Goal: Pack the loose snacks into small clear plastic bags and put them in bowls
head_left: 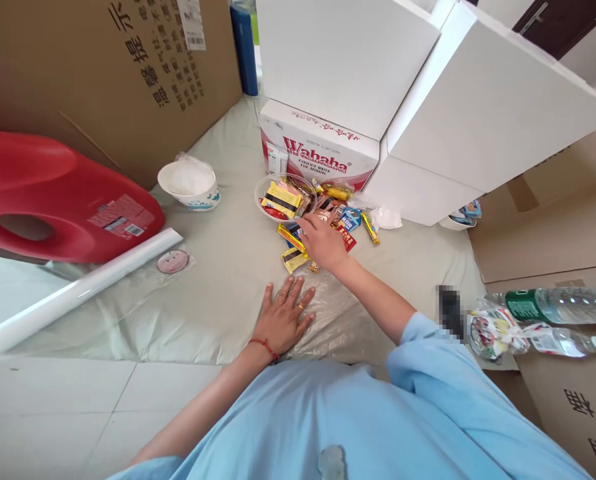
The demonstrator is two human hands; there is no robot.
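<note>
2 bare hands work low over a pale sheet (218,287) spread on the floor. The left hand (284,319) lies flat on a clear plastic bag (335,320), fingers spread wide, holding nothing. The right hand (322,241) reaches forward into a heap of wrapped snacks (345,223), fingers curled down over the packets; whether it grips 1 cannot be told. A yellow wrapped bar (294,260) lies just beside that hand, touching its near edge. Behind the heap stands a clear bowl (284,198) filled with more packets, in front of a Wahaha carton (318,150). A white paper cup (189,185) sits well to the left, near a red jug (53,197)
</note>
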